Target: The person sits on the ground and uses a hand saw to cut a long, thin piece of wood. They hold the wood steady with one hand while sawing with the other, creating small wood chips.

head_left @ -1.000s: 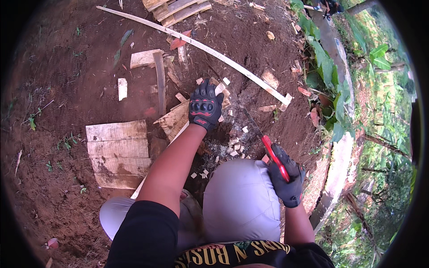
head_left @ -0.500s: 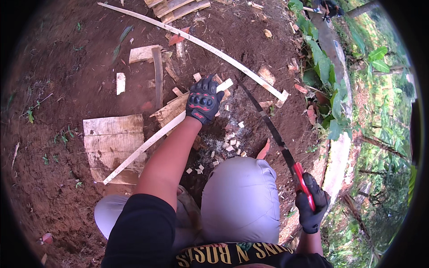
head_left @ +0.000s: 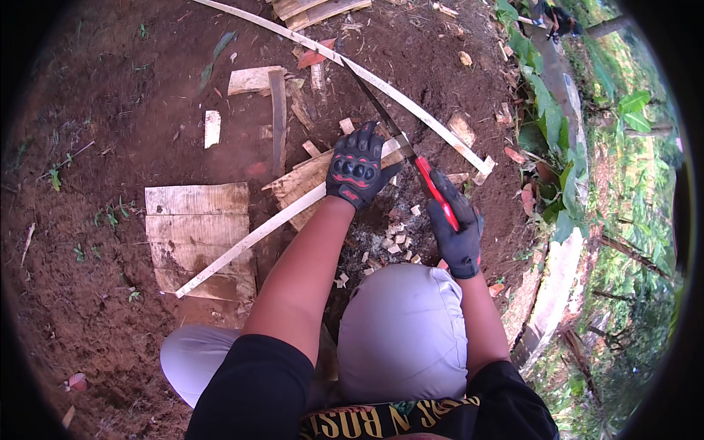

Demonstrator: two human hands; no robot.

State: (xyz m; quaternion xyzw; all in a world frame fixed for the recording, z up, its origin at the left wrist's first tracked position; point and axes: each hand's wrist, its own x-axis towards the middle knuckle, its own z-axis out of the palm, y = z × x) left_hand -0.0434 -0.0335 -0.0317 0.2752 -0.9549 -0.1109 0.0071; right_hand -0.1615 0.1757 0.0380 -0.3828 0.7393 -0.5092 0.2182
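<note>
Evidently, strip: the pale wooden strip [head_left: 253, 242] slants over the rough board [head_left: 297, 182] on the ground, one end above the flat planks [head_left: 194, 209].
Left hand: the gloved left hand [head_left: 359, 165] lies across the strip near its far end; whether the fingers wrap underneath cannot be told.
Right hand: apart from the other, the gloved right hand [head_left: 455, 220] is clamped on the red handle [head_left: 434, 191].
Blade: the dark blade [head_left: 380, 110] crosses the strip's far end; a cut there seems in hand, beside small wood blocks [head_left: 398, 238].
Next stroke: likely calls for a steady strip and a clear left thumb.
Hard to see: blade contact, any teeth; the distant person [head_left: 561, 22] is cut off.
</note>
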